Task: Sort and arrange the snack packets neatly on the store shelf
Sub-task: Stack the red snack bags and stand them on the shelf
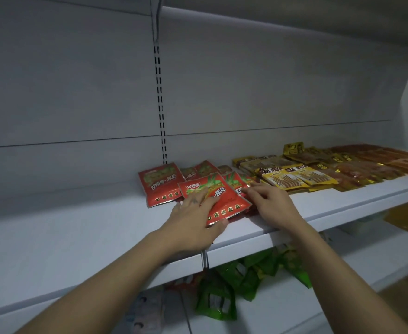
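Observation:
Several red snack packets lie in a loose pile on the white shelf [77, 232]. My left hand [193, 218] holds the front red packet [224, 201], fingers spread over its top and thumb under its near edge. My right hand [270, 203] lies to the right of that packet, its fingertips touching the red packets behind it [236, 182]. Another red packet [159, 184] sits flat to the left. Yellow packets [297, 178] and gold and brown packets [342, 165] lie in rows further right.
Orange-red packets [391, 156] fill the far right of the shelf. On the lower shelf lie green packets [236, 285] and pale packets [147, 309]. A slotted upright [160, 104] runs up the grey back panel.

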Demonstrator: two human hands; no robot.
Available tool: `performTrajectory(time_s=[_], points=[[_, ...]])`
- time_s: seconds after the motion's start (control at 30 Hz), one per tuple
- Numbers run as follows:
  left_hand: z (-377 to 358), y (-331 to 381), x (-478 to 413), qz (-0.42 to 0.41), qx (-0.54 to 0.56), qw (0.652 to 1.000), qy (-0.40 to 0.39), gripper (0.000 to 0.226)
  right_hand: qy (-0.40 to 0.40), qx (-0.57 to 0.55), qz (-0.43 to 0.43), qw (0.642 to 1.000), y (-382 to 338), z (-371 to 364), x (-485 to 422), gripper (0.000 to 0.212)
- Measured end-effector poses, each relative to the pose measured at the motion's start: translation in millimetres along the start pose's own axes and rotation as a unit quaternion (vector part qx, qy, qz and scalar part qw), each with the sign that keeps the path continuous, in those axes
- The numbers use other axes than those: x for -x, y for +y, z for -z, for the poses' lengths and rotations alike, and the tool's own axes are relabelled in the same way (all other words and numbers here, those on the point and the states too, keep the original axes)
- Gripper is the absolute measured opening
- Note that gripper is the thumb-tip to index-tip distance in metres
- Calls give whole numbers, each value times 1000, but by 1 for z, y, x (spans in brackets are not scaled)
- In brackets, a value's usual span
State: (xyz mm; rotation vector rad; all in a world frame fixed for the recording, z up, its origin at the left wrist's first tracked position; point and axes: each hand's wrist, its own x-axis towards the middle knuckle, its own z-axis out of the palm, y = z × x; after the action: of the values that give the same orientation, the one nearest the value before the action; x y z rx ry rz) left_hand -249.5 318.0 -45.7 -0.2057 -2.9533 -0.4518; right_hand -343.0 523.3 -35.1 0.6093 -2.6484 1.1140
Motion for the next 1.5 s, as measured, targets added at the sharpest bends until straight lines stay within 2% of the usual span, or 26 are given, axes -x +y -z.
performTrajectory(time_s=[0.2,0.27,0.33,0.43,0.5,0.6,0.7,0.77,0.9,1.03,1.1,1.33,1.5], points=[[-4,3,-10,-22,-5,998,-63,70,-6,-68,-20,997,1,4,1,30],[1,2,-11,-23,-8,997,-76,70,16,-89,-21,996,-3,8,3,33],[7,0,-9,-29,0,999,-44,70,63,-91,-9,994,-11,18,3,41],[23,-10,-4,-34,-40,999,-4,71,93,-19,48,994,-35,31,2,46],[37,-22,2,-21,-71,997,-6,72,77,48,85,992,-59,30,1,54],[62,-48,18,-6,-92,995,33,70,40,134,130,982,-99,11,-5,62],[85,-79,43,22,-107,992,67,63,-6,215,151,965,-133,-27,-16,61],[94,-100,61,62,-116,989,62,62,-54,264,159,950,-150,-56,-24,57],[101,-129,87,103,-111,988,22,61,-135,323,139,926,-169,-111,-32,48],[102,-139,86,96,-91,991,1,57,-184,348,80,916,-177,-137,-42,45],[99,-141,77,88,-86,992,-15,57,-177,368,67,910,-179,-142,-47,47],[85,-145,31,74,-66,994,-49,53,-45,411,63,908,-175,-165,-52,54],[80,-148,8,86,-64,992,-65,51,-50,426,32,903,-171,-171,-66,57]])
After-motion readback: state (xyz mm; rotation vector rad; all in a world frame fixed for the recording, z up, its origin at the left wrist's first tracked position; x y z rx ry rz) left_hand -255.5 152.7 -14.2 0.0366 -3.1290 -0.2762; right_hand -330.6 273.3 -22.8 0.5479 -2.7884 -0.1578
